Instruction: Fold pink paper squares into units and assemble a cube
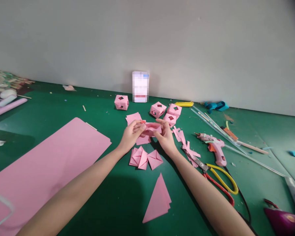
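Observation:
Between my two hands is a piece of pink paper (152,127), partly folded, raised above the table. My left hand (133,132) grips its left end with thumb and fingers closed; a small red patterned spot shows at a fingertip. My right hand (165,137) pinches the right end, thumb in front and fingers behind. More pink paper (143,140) lies just beneath the hands. Closer to me sit folded pink paper squares (140,158) in a small pile. Further forward on the table lies a stack of pink paper triangles (157,201).
Folded pink paper cubes (121,102) with cut-out openings stand near a phone (140,87) leaning on the wall. Large pink sheets (71,147) lie left. To the right are paper strips (179,134), scissors (218,177), a pink glue gun (215,147) and a yellow cutter (184,104).

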The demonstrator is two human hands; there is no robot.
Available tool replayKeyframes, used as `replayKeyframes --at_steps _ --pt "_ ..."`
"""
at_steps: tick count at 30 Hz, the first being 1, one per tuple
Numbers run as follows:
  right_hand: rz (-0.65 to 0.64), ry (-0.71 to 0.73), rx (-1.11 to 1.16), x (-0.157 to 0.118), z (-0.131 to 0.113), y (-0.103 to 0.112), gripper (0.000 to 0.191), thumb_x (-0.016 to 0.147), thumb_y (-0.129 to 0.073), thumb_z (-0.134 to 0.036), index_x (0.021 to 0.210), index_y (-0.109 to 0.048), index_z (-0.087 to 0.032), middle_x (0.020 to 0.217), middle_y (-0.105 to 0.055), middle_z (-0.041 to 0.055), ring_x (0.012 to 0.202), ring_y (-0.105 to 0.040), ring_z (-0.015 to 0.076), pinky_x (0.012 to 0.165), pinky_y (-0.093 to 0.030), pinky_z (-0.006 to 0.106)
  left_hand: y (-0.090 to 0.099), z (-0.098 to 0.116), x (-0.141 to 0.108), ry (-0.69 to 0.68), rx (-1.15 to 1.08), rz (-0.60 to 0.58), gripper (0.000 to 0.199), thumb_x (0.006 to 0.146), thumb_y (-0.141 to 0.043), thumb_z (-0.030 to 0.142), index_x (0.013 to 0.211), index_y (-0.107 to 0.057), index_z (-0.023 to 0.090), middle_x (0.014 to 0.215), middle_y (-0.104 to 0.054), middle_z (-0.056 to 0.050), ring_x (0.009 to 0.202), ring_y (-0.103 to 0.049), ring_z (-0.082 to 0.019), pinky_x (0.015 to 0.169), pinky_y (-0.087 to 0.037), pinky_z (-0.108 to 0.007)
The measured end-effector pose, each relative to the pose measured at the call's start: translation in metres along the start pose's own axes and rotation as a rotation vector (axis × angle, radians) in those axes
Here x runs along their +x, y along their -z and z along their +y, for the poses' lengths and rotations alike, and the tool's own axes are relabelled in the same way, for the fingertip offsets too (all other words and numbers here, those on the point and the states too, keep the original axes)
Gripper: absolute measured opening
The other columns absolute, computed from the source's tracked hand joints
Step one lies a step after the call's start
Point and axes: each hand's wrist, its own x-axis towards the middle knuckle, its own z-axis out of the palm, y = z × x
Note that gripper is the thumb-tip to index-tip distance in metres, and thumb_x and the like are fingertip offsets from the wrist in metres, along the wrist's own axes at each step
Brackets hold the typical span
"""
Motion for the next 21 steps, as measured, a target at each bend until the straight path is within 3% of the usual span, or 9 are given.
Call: replayKeyframes --at_steps 3,6,10,14,18,21 --pt "-0.007 0.027 0.004 0.0009 0.0005 0.0023 0.048 0.073 -0.06 -0.016 0.12 -0.055 -0.026 0.113 -0.071 0.0046 0.112 -0.065 0.0223 0.101 -0.051 0.042 0.0 0.0004 -0.0004 0.0 0.031 0.013 0.037 0.082 -0.08 0.039 0.108 -0.063 0.018 0.101 -0.075 -0.008 0.09 -0.074 -0.02 0.076 -0.06 -0.029" --pt "-0.028 0.039 0.005 0.0021 -0.0017 0.0029 0.046 0.071 -0.059 -0.013 0.114 -0.057 -0.026 0.105 -0.073 0.0024 0.108 -0.066 0.0218 0.1 -0.05 0.041 0.0001 -0.0003 -0.0002 -0.017 0.043 0.008 0.038 0.078 -0.082 0.027 0.108 -0.062 0.019 0.103 -0.075 -0.009 0.1 -0.073 -0.022 0.084 -0.059 -0.033" --pt "-0.039 0.025 -0.065 0.0024 -0.0043 0.0023 0.033 0.077 -0.069 -0.024 0.11 -0.062 -0.024 0.099 -0.071 0.0024 0.087 -0.065 0.0202 0.079 -0.051 0.035 0.0003 -0.0029 0.0002 -0.044 0.111 0.008 0.041 0.073 -0.082 0.021 0.109 -0.062 0.019 0.1 -0.072 -0.007 0.096 -0.071 -0.021 0.081 -0.057 -0.031" --pt "0.036 0.025 -0.203 0.0016 -0.0047 0.0028 0.028 0.081 -0.075 -0.038 0.105 -0.069 -0.025 0.099 -0.07 0.0017 0.063 -0.049 0.0148 0.057 -0.04 0.03 0.0011 -0.0054 0.0011 -0.071 0.141 0.02 0.04 0.072 -0.083 0.023 0.107 -0.063 0.019 0.089 -0.066 -0.003 0.085 -0.067 -0.017 0.073 -0.054 -0.027" --pt "0.089 -0.014 -0.199 0.0022 -0.0025 0.003 0.027 0.084 -0.072 -0.046 0.101 -0.07 -0.024 0.066 -0.056 -0.0041 0.054 -0.039 0.0141 0.05 -0.032 0.029 0.0019 -0.0058 0.0026 -0.068 0.097 0.056 0.04 0.069 -0.084 0.021 0.103 -0.063 0.019 0.09 -0.066 -0.003 0.086 -0.067 -0.017 0.076 -0.054 -0.028" --pt "0.07 -0.057 -0.105 0.0033 -0.0001 0.0024 0.032 0.085 -0.069 -0.051 0.099 -0.067 -0.023 0.059 -0.048 -0.0061 0.052 -0.041 0.014 0.049 -0.031 0.028 0.0021 -0.0055 0.003 -0.065 0.067 0.081 0.04 0.071 -0.083 0.023 0.105 -0.062 0.019 0.096 -0.068 -0.005 0.09 -0.068 -0.018 0.081 -0.055 -0.031"
